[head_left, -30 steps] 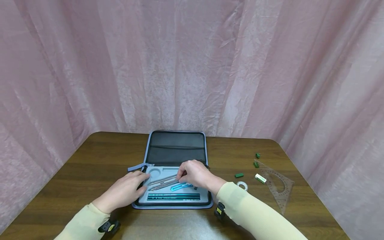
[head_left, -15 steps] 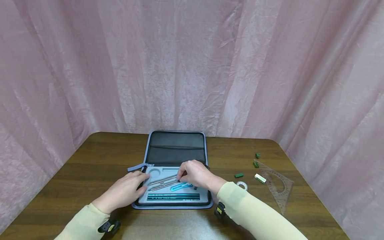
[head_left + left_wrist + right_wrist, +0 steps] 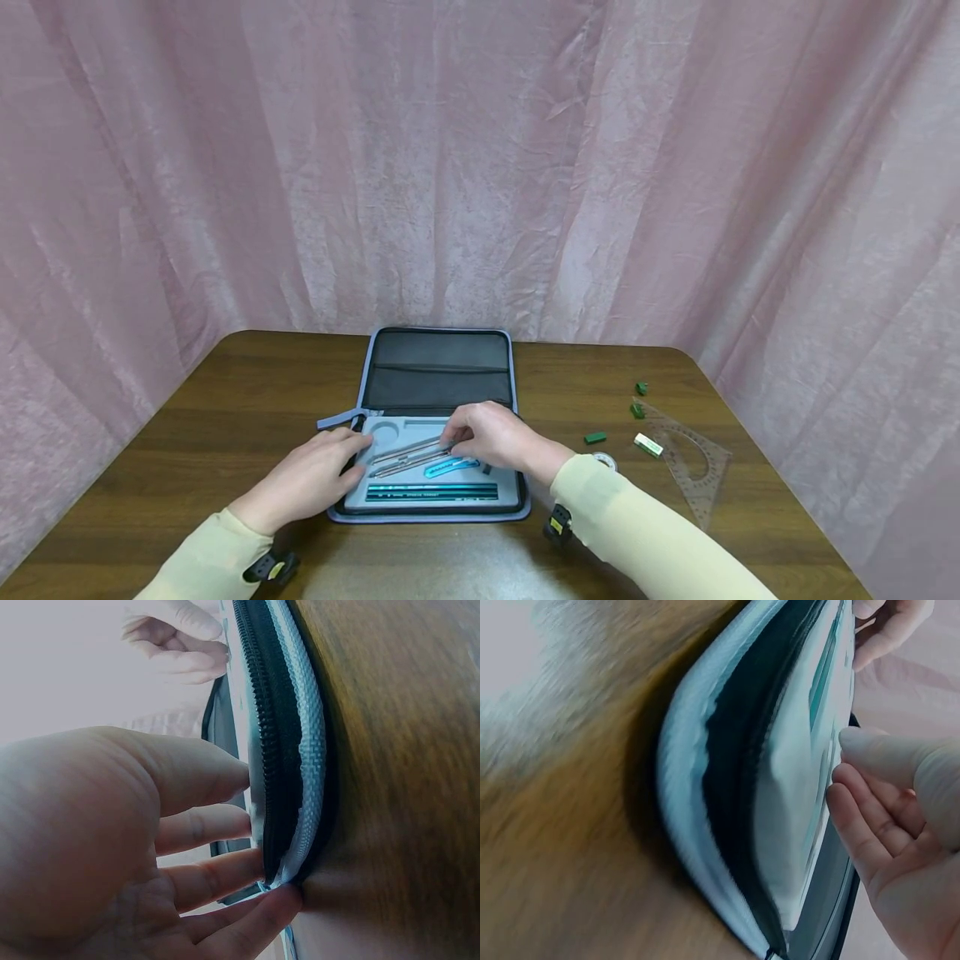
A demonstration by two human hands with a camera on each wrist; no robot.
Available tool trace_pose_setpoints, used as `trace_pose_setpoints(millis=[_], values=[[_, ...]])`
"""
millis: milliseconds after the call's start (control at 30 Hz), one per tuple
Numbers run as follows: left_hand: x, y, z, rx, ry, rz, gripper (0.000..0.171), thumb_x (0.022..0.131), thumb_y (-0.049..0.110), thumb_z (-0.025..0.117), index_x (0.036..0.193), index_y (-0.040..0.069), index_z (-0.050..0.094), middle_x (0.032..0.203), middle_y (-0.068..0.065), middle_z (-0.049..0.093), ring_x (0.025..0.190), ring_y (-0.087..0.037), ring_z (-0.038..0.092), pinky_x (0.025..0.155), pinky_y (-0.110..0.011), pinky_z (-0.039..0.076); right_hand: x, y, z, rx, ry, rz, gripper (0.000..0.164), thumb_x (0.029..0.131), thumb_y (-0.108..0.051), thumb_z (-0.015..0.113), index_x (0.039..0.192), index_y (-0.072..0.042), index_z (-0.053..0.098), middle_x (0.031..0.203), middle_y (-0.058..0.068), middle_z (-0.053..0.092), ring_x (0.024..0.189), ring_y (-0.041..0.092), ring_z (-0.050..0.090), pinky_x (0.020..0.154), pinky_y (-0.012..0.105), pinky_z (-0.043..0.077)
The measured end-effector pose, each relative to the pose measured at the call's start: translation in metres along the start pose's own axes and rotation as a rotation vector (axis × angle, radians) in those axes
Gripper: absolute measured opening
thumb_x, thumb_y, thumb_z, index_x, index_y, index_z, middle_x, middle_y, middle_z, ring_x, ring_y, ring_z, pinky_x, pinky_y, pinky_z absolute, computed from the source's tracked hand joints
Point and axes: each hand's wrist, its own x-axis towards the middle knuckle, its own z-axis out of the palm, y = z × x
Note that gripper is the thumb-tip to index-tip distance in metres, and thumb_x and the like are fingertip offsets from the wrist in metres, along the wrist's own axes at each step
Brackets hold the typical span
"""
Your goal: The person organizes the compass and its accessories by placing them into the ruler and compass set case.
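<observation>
My right hand (image 3: 491,437) pinches the right ends of the thin silver metal drawing tools (image 3: 408,463), which lie in the pale blue plastic tray (image 3: 508,487) of the blue-edged zip case (image 3: 442,387), their long axis slanting from near left to far right. My left hand (image 3: 311,475), loosely spread, rests at the case's left edge (farther from those ends, holding none). The bright blue plastic cutter (image 3: 452,467) lies just nearer me; the raised lid bounds the far side. Rightward, brown wooden tabletop (image 3: 555,400) runs to the small green block (image 3: 596,437).
</observation>
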Motion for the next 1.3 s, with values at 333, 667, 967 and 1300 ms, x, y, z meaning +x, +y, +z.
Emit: trace_pose_setpoints(millis=[333, 667, 967, 1300], values=[[0.001, 0.000, -0.001, 0.002, -0.004, 0.007, 0.040, 0.104, 0.018, 0.078, 0.140, 0.002, 0.074, 0.137, -0.018, 0.070, 0.126, -0.038, 0.066, 0.105, -0.060, 0.055, -0.015, 0.012, -0.014, -0.013, 0.001, 0.006, 0.038, 0.100, -0.012, 0.085, 0.137, -0.013, 0.077, 0.137, -0.001, 0.074, 0.128, 0.017, 0.068, 0.107, 0.042, 0.055], [0.001, 0.000, -0.001, -0.001, 0.001, 0.020, 0.039, 0.103, 0.016, 0.078, 0.139, 0.001, 0.074, 0.136, -0.018, 0.071, 0.125, -0.039, 0.067, 0.104, -0.060, 0.055, -0.036, 0.029, -0.030, -0.102, 0.049, 0.012, 0.054, 0.097, -0.017, 0.088, 0.148, -0.010, 0.070, 0.149, 0.005, 0.069, 0.140, 0.026, 0.063, 0.115, 0.050, 0.050], [0.001, -0.001, -0.001, 0.000, -0.008, 0.012, 0.040, 0.103, 0.018, 0.079, 0.139, 0.002, 0.074, 0.137, -0.018, 0.070, 0.125, -0.039, 0.067, 0.104, -0.060, 0.055, -0.057, 0.048, -0.042, -0.203, 0.034, 0.029, 0.065, 0.097, -0.022, 0.089, 0.155, -0.007, 0.063, 0.160, 0.010, 0.059, 0.149, 0.034, 0.053, 0.118, 0.057, 0.046], [0.001, 0.001, -0.002, 0.006, -0.003, 0.013, 0.040, 0.103, 0.018, 0.080, 0.139, 0.002, 0.074, 0.137, -0.018, 0.070, 0.125, -0.039, 0.067, 0.103, -0.060, 0.055, -0.095, 0.070, -0.060, -0.202, 0.052, 0.113, 0.066, 0.098, -0.021, 0.087, 0.156, -0.005, 0.061, 0.159, 0.016, 0.059, 0.149, 0.039, 0.052, 0.117, 0.060, 0.045]])
